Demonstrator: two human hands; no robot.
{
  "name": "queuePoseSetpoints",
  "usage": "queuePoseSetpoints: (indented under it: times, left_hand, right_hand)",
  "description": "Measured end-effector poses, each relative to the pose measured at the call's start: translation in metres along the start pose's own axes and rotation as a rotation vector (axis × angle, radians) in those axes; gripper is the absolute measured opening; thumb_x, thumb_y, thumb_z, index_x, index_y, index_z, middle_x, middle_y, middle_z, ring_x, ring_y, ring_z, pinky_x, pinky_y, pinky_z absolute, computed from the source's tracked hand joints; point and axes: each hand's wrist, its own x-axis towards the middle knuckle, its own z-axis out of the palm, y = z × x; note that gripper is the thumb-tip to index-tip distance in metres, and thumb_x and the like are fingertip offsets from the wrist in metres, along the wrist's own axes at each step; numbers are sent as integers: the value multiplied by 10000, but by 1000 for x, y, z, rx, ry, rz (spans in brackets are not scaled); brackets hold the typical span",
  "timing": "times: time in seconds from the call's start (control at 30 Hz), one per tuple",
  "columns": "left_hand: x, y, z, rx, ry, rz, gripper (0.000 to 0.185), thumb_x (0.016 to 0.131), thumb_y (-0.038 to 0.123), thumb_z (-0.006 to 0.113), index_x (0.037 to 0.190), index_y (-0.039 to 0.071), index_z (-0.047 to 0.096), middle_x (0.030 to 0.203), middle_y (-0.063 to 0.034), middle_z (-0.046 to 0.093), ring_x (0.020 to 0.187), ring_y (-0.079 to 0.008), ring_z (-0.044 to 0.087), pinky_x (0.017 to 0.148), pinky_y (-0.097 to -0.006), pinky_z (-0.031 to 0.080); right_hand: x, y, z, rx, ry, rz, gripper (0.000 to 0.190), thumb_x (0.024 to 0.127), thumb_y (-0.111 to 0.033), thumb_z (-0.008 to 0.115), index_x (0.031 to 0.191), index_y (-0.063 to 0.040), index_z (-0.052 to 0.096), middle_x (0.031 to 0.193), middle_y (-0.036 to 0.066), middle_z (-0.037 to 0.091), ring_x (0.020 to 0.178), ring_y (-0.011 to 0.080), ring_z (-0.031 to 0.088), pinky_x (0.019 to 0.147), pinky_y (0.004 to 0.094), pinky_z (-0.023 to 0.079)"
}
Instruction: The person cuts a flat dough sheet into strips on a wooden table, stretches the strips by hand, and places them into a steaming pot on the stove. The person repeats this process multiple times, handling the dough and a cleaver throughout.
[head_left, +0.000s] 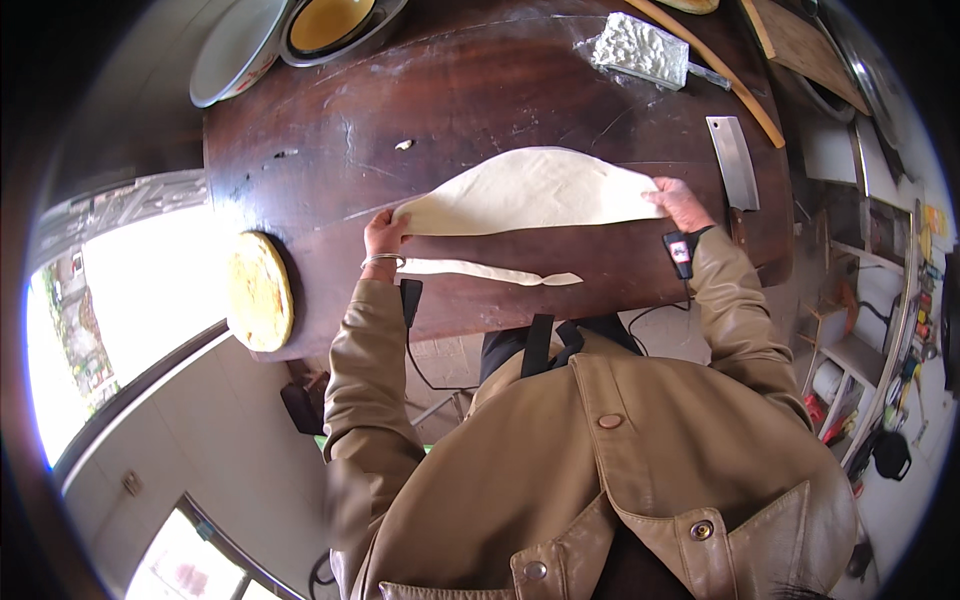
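A wide, thin sheet of dough (532, 191) is stretched between my two hands over the dark wooden table (465, 97). My left hand (385, 234), with a bangle at the wrist, pinches its left end. The right end is gripped by my right hand (679, 202). Nearer my body, a narrow strip of dough (480, 271) lies on the table, its left end beside my left wrist. A small scrap of dough (404, 144) lies beyond the sheet.
A round flatbread (259, 291) lies at the left edge. A cleaver (733, 161) lies right, below a wooden rolling pin (720, 56) and a flour-filled scoop (641, 51). An enamel basin (238, 52) and a bowl of yellow liquid (328, 22) stand at the far left.
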Motion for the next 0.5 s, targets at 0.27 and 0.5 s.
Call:
queuePoseSetpoints:
  times: [0.27, 0.5]
  left_hand:
    - [-22, -76, -49, 228, 428, 211, 183, 701, 111, 623, 877, 64, 613, 721, -51, 615, 653, -141, 585, 613, -255, 473]
    - [-40, -84, -43, 697, 449, 335, 265, 655, 166, 648, 914, 119, 616, 924, -82, 565, 889, -252, 541, 768, -343, 451]
  right_hand:
    - [-32, 35, -3, -561, 496, -449, 179, 736, -128, 560, 887, -46, 609, 793, 120, 632, 730, 234, 618, 661, 299, 478]
    - [-89, 45, 145, -773, 68, -661, 143, 689, -168, 645, 794, -93, 581, 793, 83, 543, 796, 257, 564, 681, 357, 459]
